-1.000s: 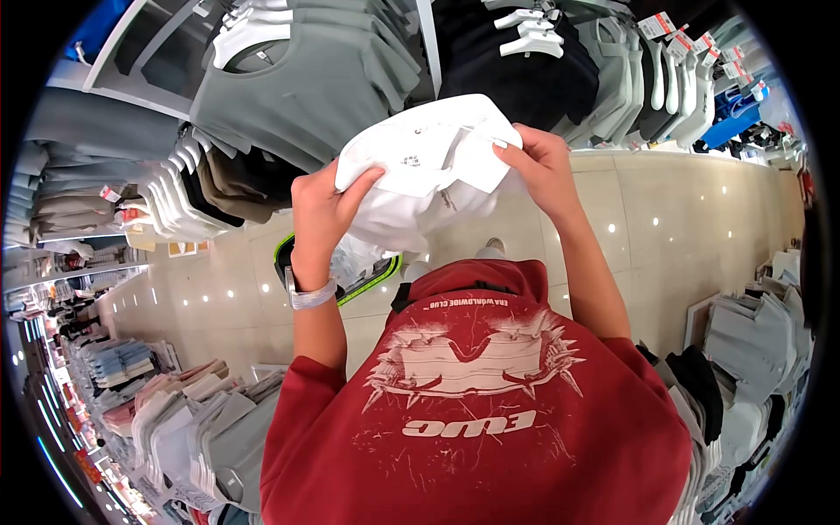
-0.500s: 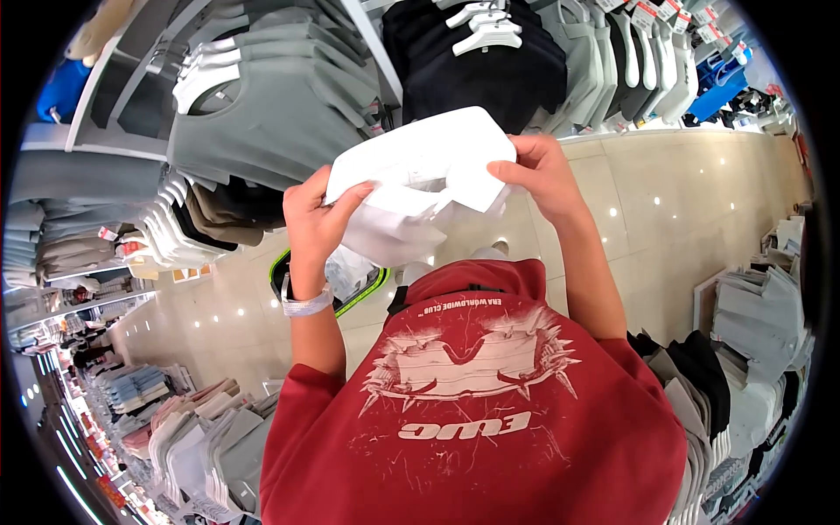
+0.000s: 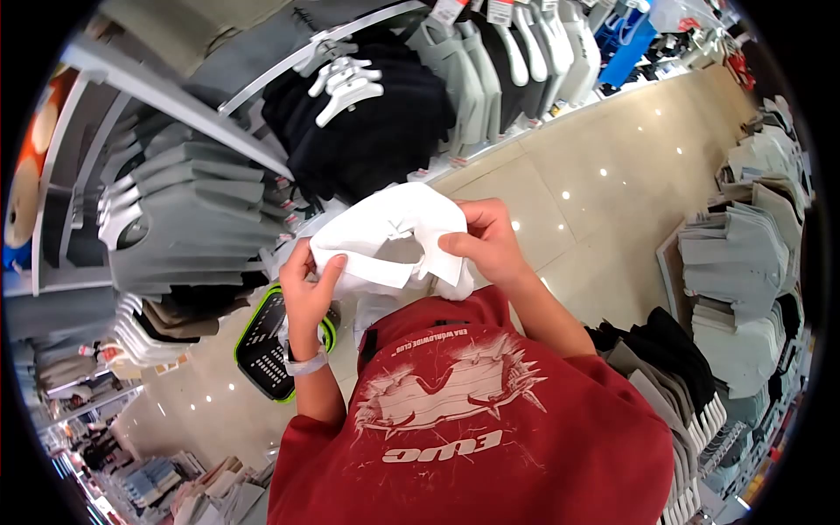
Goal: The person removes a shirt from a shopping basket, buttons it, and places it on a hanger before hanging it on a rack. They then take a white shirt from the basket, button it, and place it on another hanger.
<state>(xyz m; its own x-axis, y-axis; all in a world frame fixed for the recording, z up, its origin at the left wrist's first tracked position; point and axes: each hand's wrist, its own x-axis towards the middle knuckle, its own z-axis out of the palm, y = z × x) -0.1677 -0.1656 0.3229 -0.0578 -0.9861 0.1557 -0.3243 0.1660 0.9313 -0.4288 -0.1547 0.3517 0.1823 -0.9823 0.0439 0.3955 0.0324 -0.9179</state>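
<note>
So I had this folded white shirt (image 3: 385,229) up in front of my chest, both hands on it. My left hand (image 3: 308,284) had its grip closed on the left edge, thumb on top, and my right hand (image 3: 486,241) was pinching the right side, fingers curled over the fabric. Just behind it hung a rail of black tops (image 3: 367,131), with grey ones (image 3: 188,227) to the left. A green-rimmed basket (image 3: 271,346) sat on the floor (image 3: 595,201) below my left wrist.
</note>
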